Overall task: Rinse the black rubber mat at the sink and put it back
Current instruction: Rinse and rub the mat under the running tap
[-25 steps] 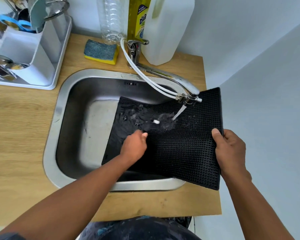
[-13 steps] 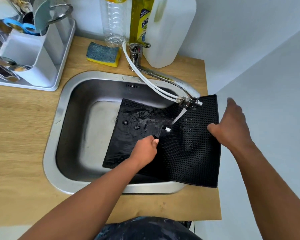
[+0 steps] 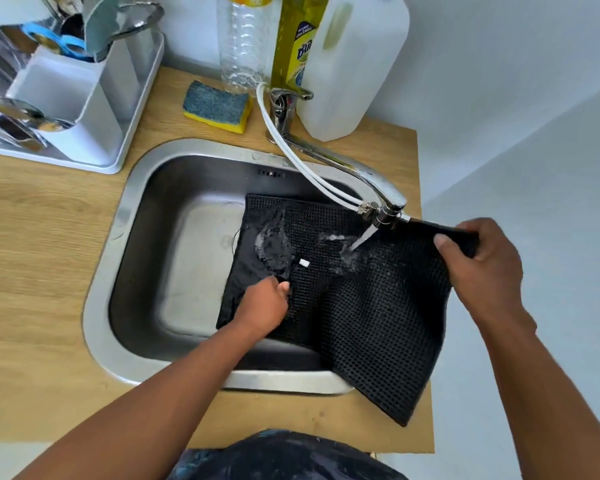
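The black rubber mat (image 3: 378, 317) has a studded face and lies half in the steel sink (image 3: 104, 306). Its right part drapes over the sink's right rim and the counter edge. Water runs from the tap spout (image 3: 385, 209) onto the mat's middle and splashes there. My left hand (image 3: 264, 306) presses down on the wet mat inside the basin; its fingers are hidden behind the back of the hand. My right hand (image 3: 482, 258) grips the mat's far right corner and holds it raised just right of the spout.
A blue and yellow sponge (image 3: 217, 105), a clear bottle (image 3: 241, 43), a yellow soap bottle (image 3: 297, 39) and a white jug (image 3: 350, 64) stand behind the sink. A white drying rack (image 3: 73, 98) with cutlery stands at the back left. The wooden counter (image 3: 32, 254) ends just right of the sink.
My right hand let go of the mat's right edge, moved up, and now grips its far right corner, lifting it. My left hand shifted slightly over the wet part.
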Motion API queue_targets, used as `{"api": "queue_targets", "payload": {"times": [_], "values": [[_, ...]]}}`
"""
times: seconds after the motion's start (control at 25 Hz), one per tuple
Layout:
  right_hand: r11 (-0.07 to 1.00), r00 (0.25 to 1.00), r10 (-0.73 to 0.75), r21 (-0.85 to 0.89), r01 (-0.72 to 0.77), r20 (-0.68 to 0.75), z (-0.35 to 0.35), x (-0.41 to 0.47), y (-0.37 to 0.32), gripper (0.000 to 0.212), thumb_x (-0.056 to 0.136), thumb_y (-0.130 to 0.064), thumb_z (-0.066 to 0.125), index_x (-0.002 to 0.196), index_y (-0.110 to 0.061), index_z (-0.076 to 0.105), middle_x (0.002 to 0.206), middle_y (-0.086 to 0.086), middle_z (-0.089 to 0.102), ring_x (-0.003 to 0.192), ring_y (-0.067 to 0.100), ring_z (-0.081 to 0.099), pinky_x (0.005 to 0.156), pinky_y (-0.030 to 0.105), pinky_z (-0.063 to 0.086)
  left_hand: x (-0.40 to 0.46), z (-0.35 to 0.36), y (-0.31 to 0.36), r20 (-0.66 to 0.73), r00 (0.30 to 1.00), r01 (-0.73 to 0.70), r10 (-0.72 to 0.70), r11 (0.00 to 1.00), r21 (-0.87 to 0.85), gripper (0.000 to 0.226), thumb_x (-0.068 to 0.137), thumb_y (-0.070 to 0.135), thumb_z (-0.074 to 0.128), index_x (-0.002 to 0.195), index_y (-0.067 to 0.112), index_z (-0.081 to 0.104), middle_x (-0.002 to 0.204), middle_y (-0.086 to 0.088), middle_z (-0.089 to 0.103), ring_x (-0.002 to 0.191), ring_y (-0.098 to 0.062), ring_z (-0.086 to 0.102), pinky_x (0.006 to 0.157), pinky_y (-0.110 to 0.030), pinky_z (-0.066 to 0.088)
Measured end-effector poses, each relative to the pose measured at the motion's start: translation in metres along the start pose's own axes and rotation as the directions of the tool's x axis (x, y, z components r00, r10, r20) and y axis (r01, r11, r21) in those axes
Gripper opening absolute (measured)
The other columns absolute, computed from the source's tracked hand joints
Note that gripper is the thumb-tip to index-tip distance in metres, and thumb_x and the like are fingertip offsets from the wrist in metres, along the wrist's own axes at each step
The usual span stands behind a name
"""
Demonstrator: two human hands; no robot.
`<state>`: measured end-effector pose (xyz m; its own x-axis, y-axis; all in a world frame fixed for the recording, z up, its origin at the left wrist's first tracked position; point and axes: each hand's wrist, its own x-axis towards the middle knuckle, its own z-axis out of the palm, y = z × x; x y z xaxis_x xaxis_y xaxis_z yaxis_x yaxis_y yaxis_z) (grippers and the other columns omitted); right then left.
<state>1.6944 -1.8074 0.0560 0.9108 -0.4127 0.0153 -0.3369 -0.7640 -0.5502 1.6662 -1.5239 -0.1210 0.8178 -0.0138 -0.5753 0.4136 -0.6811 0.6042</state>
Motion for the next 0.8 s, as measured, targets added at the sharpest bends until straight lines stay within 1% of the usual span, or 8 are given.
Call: {"api": "queue_targets", "payload": {"times": [0.16, 0.24, 0.32, 0.4, 0.48, 0.6, 0.72, 0.8], "values": [[0.926, 0.943, 0.152, -0.375, -0.032, 0.295, -0.013, -0.01, 0.007, 0.02, 0.078, -0.02, 0.079, 0.081, -0.021, 0.059, 0.082, -0.003, 0.07, 0.074, 0.022, 0.061, 0.059, 0.03, 0.038, -0.004, 0.02, 0.043, 0.084, 0.988, -0.121, 0.132, 0.985, -0.122, 0.031, 0.106, 0.031, 0.047, 0.096, 0.007, 0.064, 0.091, -0.017, 0.074, 0.089, -0.037, 0.068, 0.082, -0.046, 0.056], [0.79, 0.872, 0.2, -0.599, 0.126, 0.448, -0.004, 0.013, -0.016, 0.027, 0.076, -0.027, 0.082, 0.087, -0.02, 0.058, 0.095, 0.005, 0.07, 0.082, 0.027, 0.061, 0.058, 0.031, 0.036, -0.003, 0.027, 0.054, 0.081, 0.987, -0.123, 0.136, 0.982, -0.141, 0.033, 0.106, 0.033, 0.045, 0.097, 0.008, 0.064, 0.091, -0.018, 0.074, 0.09, -0.038, 0.068, 0.083, -0.047, 0.056], [0.69, 0.828, 0.174, -0.666, 0.284, 0.533, 0.017, 0.04, -0.037, 0.05, 0.077, -0.049, 0.085, 0.112, -0.02, 0.062, 0.111, 0.007, 0.069, 0.102, 0.033, 0.064, 0.067, 0.034, 0.042, -0.002, 0.031, 0.052, 0.088, 0.988, -0.114, 0.126, 0.985, -0.133, 0.034, 0.107, 0.034, 0.045, 0.096, 0.008, 0.064, 0.091, -0.017, 0.074, 0.09, -0.038, 0.068, 0.083, -0.047, 0.056], [0.657, 0.779, 0.165, -0.657, 0.371, 0.605, 0.04, 0.061, -0.055, 0.076, 0.081, -0.064, 0.08, 0.139, -0.02, 0.06, 0.135, 0.011, 0.066, 0.123, 0.035, 0.063, 0.088, 0.039, 0.052, -0.004, 0.032, 0.046, 0.102, 0.985, -0.127, 0.142, 0.981, -0.144, 0.033, 0.107, 0.033, 0.046, 0.093, 0.008, 0.062, 0.09, -0.016, 0.074, 0.086, -0.036, 0.069, 0.082, -0.047, 0.057], [0.717, 0.728, 0.163, -0.587, 0.376, 0.666, 0.053, 0.075, -0.064, 0.07, 0.088, -0.056, 0.079, 0.144, -0.02, 0.061, 0.142, 0.012, 0.064, 0.13, 0.035, 0.06, 0.102, 0.04, 0.051, -0.006, 0.032, 0.042, 0.102, 0.981, -0.145, 0.162, 0.977, -0.156, 0.033, 0.107, 0.033, 0.048, 0.09, 0.008, 0.06, 0.087, -0.015, 0.073, 0.083, -0.035, 0.07, 0.08, -0.046, 0.057], [0.878, 0.704, 0.021, -0.35, 0.326, 0.71, 0.042, 0.082, -0.053, 0.012, 0.097, -0.031, 0.076, 0.101, -0.021, 0.075, 0.098, 0.004, 0.071, 0.105, 0.031, 0.064, 0.074, 0.031, 0.049, -0.006, 0.032, 0.036, 0.108, 0.984, -0.124, 0.143, 0.978, -0.17, 0.033, 0.107, 0.036, 0.047, 0.09, 0.012, 0.063, 0.081, -0.011, 0.074, 0.082, -0.03, 0.07, 0.081, -0.042, 0.056], [0.937, 0.827, -0.108, -0.221, 0.27, 0.552, 0.003, 0.065, -0.024, 0.01, 0.098, -0.031, 0.074, 0.089, -0.026, 0.075, 0.083, -0.006, 0.071, 0.083, 0.02, 0.065, 0.068, 0.029, 0.041, -0.007, 0.031, 0.032, 0.089, 0.989, -0.099, 0.121, 0.97, -0.22, 0.033, 0.107, 0.037, 0.047, 0.087, 0.017, 0.063, 0.072, -0.003, 0.073, 0.068, -0.018, 0.067, 0.07, -0.034, 0.051], [0.946, 0.846, -0.03, -0.259, 0.196, 0.533, -0.018, 0.056, -0.003, 0.013, 0.094, -0.034, 0.077, 0.084, -0.027, 0.073, 0.081, -0.007, 0.074, 0.079, 0.016, 0.068, 0.066, 0.028, 0.043, -0.004, 0.029, 0.03, 0.092, 0.992, -0.066, 0.088, 0.974, -0.217, 0.033, 0.108, 0.034, 0.046, 0.093, 0.012, 0.066, 0.082, -0.011, 0.076, 0.073, -0.028, 0.068, 0.069, -0.036, 0.053]]}}
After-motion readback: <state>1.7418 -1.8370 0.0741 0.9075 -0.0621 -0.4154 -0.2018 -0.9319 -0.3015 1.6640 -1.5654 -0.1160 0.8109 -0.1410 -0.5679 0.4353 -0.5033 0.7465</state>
